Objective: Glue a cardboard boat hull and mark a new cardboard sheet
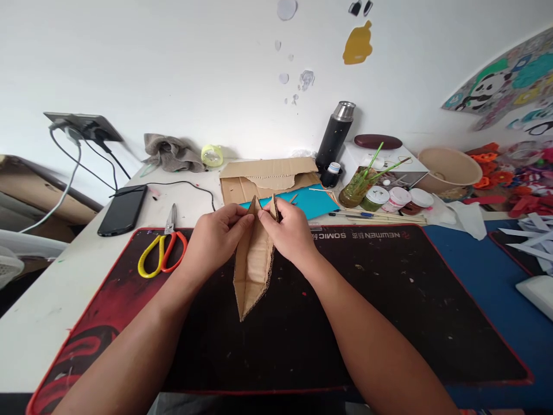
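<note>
Both hands grip a folded piece of brown cardboard (258,262) above the black desk mat. Its sides are bent up like a trough, and its near end comes to a point. My left hand (219,233) pinches the upper left side between thumb and fingers. On the upper right side, my right hand (290,229) is closed with its thumb on the inner face. Fingers behind the cardboard are partly hidden. Scissors (169,245) with one yellow and one red handle lie left of my left hand.
A phone (123,210) lies left on the white desk (52,288). Behind my hands are a cardboard sheet (268,168) and blue paper (317,202). A black thermos (334,135), paint jars (397,199) and a tan bowl (453,167) stand back right. The mat (367,311) lies beneath.
</note>
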Available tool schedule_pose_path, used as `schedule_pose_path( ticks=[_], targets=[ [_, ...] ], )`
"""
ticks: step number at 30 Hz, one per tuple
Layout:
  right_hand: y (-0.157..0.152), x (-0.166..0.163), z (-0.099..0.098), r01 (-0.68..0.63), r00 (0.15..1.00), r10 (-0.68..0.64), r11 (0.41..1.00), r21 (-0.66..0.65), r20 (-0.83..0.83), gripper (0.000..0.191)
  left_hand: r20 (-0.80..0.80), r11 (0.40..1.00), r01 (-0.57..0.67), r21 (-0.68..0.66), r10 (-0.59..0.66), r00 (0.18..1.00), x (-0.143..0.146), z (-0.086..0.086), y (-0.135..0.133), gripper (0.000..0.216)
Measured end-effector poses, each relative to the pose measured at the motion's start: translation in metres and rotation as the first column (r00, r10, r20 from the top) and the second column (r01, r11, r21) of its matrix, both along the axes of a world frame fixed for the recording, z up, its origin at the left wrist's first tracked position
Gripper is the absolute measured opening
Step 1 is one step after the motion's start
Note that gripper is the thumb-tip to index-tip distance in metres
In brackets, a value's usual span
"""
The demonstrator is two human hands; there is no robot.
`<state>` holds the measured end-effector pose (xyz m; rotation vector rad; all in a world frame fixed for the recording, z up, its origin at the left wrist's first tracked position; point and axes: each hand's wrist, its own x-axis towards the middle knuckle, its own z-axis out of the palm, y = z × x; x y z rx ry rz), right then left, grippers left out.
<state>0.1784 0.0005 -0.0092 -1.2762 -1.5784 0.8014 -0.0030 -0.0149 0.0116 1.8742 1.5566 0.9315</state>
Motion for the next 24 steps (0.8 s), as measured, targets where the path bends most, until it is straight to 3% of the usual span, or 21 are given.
schedule_pose_path(
  ticks=[11, 18, 24],
  targets=[
    [-0.0013, 0.0008, 0.0020, -0.007, 0.999, 0.005, 0.999, -0.031, -0.052, 0.020, 0.027, 1.000, 0.004, 0.003, -0.004, 1.000, 0.0004, -0.0012, 0.0001, 0.033],
    [-0.0023, 0.0000, 0.0049, -0.018, 0.998, 0.017, 1.000, -0.023, -0.058, 0.015, -0.012, 0.999, -0.003, 0.040, 0.004, 1.000, -0.0011, -0.0042, -0.0002, 0.058],
    [-0.0035, -0.0018, 0.0033, -0.032, 0.998, 0.031, 0.999, -0.022, -0.048, 0.011, -0.052, 0.999, 0.022, 0.045, -0.020, 0.998, -0.0006, -0.0014, -0.0010, 0.057]
  ],
)
